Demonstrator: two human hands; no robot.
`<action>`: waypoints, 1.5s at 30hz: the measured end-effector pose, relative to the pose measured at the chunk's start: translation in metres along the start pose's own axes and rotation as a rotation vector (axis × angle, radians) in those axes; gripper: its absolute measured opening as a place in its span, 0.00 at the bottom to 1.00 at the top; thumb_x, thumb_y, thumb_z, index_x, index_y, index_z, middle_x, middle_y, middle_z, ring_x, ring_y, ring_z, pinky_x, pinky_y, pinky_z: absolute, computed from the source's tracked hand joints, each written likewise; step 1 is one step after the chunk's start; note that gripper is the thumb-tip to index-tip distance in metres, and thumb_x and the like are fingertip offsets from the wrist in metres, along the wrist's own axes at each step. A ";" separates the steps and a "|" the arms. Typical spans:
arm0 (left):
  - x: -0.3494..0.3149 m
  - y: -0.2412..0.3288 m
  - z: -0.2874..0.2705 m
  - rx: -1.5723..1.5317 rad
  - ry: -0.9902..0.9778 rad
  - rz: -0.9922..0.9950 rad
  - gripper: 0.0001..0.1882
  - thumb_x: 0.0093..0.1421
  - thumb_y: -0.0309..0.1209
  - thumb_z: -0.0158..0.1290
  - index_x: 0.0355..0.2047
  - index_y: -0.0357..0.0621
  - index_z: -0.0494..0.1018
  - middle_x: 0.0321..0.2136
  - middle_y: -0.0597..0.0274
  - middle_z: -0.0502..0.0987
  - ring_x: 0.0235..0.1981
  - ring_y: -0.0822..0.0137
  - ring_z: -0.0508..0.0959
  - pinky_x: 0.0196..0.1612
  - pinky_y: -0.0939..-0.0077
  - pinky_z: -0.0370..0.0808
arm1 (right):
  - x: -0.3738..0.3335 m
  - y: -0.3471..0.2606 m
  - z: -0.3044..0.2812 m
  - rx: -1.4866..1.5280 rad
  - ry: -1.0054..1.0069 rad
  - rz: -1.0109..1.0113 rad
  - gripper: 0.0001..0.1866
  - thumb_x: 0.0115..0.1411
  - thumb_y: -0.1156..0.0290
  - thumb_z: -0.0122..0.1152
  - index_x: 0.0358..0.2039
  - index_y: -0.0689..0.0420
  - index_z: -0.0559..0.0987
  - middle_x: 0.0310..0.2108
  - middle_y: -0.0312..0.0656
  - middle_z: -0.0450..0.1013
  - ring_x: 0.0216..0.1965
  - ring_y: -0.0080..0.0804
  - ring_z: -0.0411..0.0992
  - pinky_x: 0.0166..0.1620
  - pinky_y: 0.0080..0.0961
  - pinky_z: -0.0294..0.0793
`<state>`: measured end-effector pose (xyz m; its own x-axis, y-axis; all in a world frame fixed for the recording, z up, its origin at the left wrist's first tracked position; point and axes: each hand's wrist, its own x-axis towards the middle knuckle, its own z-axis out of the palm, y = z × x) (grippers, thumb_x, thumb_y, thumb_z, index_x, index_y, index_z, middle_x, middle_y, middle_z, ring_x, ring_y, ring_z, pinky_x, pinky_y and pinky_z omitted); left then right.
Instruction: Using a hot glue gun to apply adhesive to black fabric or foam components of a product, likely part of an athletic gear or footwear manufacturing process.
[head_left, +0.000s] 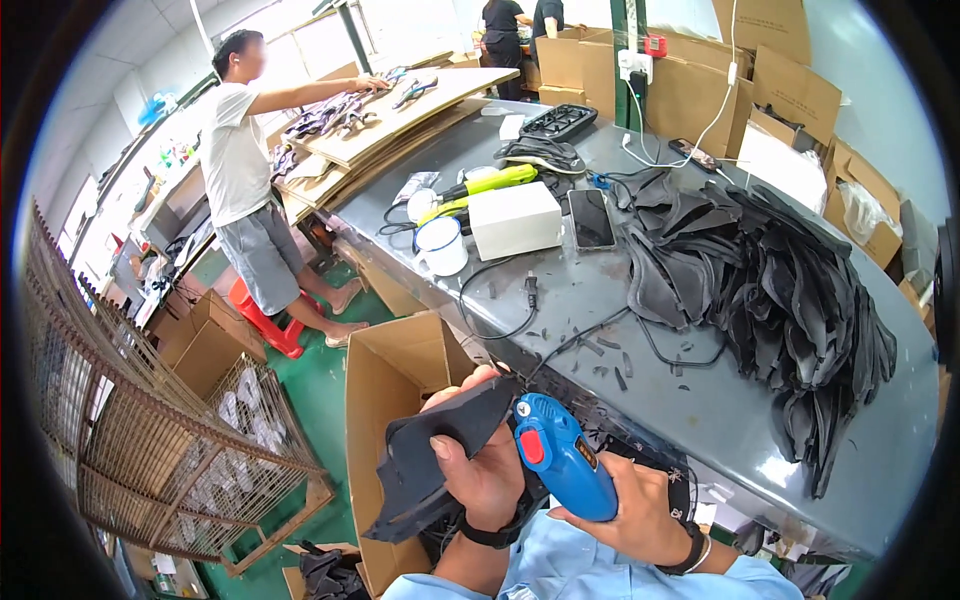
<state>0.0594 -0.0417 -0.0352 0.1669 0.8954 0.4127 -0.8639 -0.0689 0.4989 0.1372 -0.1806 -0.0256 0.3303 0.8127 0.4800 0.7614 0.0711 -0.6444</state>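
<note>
At left stands a rusty wire cage (150,440); a strip of open green floor (312,385) separates it from an open cardboard box (375,375). Above the box's near part, the left hand (490,480) clasps 1 black sheet piece (455,425) between thumb and fingers. A white mug (440,250) stands close to the grey table's (705,435) left edge. Right of the piece, the right hand (635,510) is wrapped around a blue handheld power tool (572,465), its head just beside the piece's edge; contact is unclear. Farther right, heaped black cutouts (790,290) leave bare tabletop along the near edge.
</note>
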 end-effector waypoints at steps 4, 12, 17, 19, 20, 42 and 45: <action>0.005 0.019 -0.008 0.119 -0.035 -0.172 0.23 0.65 0.47 0.41 0.50 0.40 0.62 0.47 0.45 0.70 0.47 0.57 0.73 0.52 0.66 0.69 | -0.003 0.007 -0.005 -0.021 -0.034 -0.005 0.35 0.41 0.56 0.77 0.40 0.66 0.68 0.23 0.46 0.74 0.21 0.39 0.76 0.26 0.28 0.75; 0.018 0.051 0.005 0.197 0.011 -0.353 0.23 0.63 0.41 0.47 0.48 0.32 0.63 0.44 0.38 0.73 0.48 0.49 0.75 0.48 0.59 0.75 | -0.011 0.018 -0.004 -0.112 -0.039 -0.048 0.31 0.43 0.63 0.74 0.42 0.64 0.69 0.18 0.42 0.72 0.17 0.37 0.72 0.24 0.28 0.70; 0.019 0.055 0.004 0.285 -0.022 -0.366 0.20 0.64 0.37 0.44 0.49 0.31 0.62 0.43 0.38 0.73 0.45 0.52 0.76 0.46 0.61 0.77 | -0.013 0.014 -0.005 -0.139 -0.055 -0.044 0.30 0.41 0.68 0.73 0.43 0.64 0.69 0.19 0.42 0.71 0.18 0.38 0.72 0.25 0.28 0.69; 0.019 0.056 0.007 0.350 -0.017 -0.361 0.18 0.62 0.33 0.47 0.47 0.31 0.64 0.42 0.40 0.73 0.44 0.53 0.76 0.48 0.59 0.75 | -0.013 0.014 -0.006 -0.152 -0.054 -0.045 0.30 0.40 0.69 0.72 0.43 0.64 0.69 0.19 0.42 0.71 0.18 0.38 0.71 0.25 0.28 0.69; 0.018 0.056 0.009 0.352 -0.018 -0.361 0.18 0.62 0.33 0.47 0.47 0.31 0.64 0.42 0.40 0.73 0.44 0.53 0.76 0.48 0.59 0.75 | -0.014 0.014 -0.005 -0.155 -0.058 -0.043 0.30 0.40 0.69 0.72 0.44 0.64 0.69 0.19 0.42 0.71 0.18 0.38 0.71 0.25 0.29 0.68; 0.006 0.037 0.014 0.506 0.044 -0.140 0.18 0.56 0.28 0.52 0.46 0.35 0.66 0.40 0.51 0.73 0.40 0.62 0.76 0.47 0.69 0.72 | -0.009 0.011 -0.001 0.003 -0.011 -0.041 0.28 0.44 0.59 0.74 0.39 0.63 0.71 0.19 0.42 0.73 0.15 0.35 0.72 0.21 0.26 0.71; 0.006 0.035 0.009 0.536 0.029 -0.184 0.17 0.56 0.28 0.52 0.46 0.35 0.66 0.38 0.51 0.73 0.38 0.61 0.76 0.45 0.69 0.73 | -0.009 0.010 0.000 0.044 -0.008 -0.030 0.29 0.44 0.58 0.73 0.40 0.63 0.71 0.19 0.42 0.73 0.16 0.36 0.72 0.21 0.27 0.71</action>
<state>0.0340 -0.0428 -0.0085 0.2721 0.9249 0.2654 -0.4588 -0.1178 0.8807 0.1424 -0.1872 -0.0362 0.3029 0.8147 0.4945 0.7455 0.1207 -0.6555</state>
